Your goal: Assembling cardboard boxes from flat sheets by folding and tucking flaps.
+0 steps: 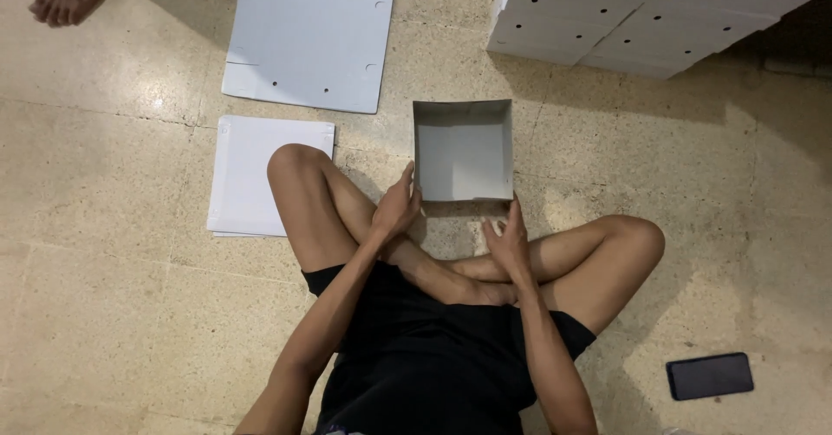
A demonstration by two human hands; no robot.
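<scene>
Head view: the folded white box [463, 151] stands open-topped on the floor [113, 279], just beyond the crossed legs. Left hand [395, 207] presses its near-left corner, fingers together; right hand [508, 237] touches the near-right edge, fingers loosely spread. Keep pressure even so the walls stay square.

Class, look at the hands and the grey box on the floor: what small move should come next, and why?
Probably press the box's near wall upright: the left hand and right hand both sit at that wall's corners, while the other walls of the box already stand.
</scene>
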